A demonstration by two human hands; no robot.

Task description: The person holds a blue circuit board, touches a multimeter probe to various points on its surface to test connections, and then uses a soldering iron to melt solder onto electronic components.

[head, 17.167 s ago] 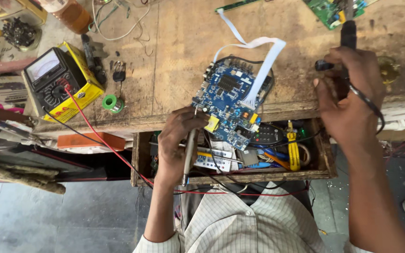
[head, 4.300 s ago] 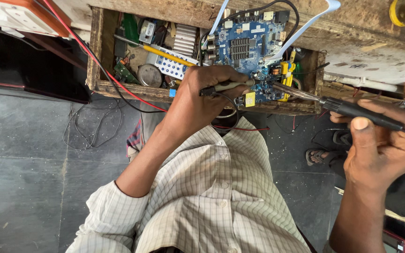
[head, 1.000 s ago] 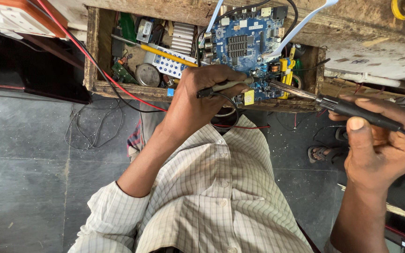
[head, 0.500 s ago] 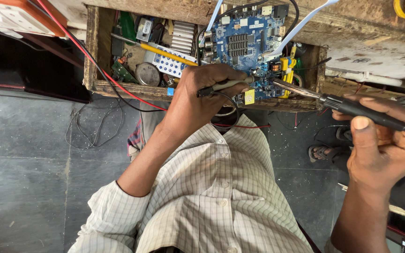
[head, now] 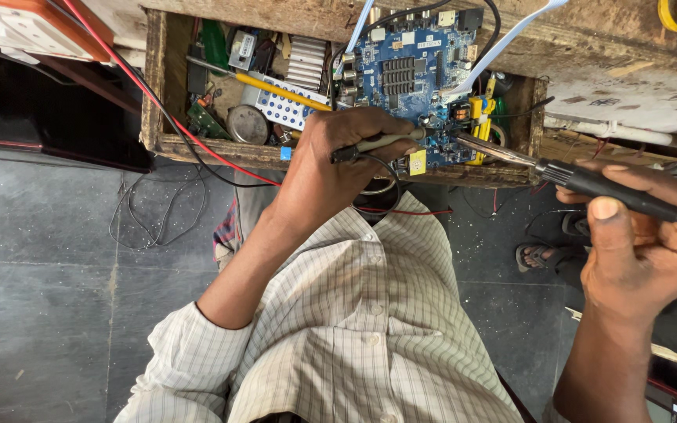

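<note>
A blue circuit board [head: 413,74] with a black heat sink lies over the open wooden drawer [head: 154,102] under the bench edge. My left hand [head: 338,168] grips a thin grey probe [head: 378,143] whose tip touches the board's lower edge. My right hand [head: 644,243] holds a black-handled soldering iron [head: 589,182]; its metal shaft [head: 491,150] reaches left to the same spot on the board. White ribbon cables [head: 503,39] run from the board up onto the bench.
The drawer holds a yellow-handled tool [head: 280,90], a white perforated part [head: 291,110], a finned heat sink [head: 307,72] and small components. A red wire [head: 158,98] crosses the drawer. An orange-edged box [head: 29,31] sits top left. A sandalled foot [head: 538,254] rests on the grey floor.
Long ago the view showed the bench top with the board on it; now it looks down at the drawer. In the last second, both hands hold steady at the board; my right hand shifted slightly.
</note>
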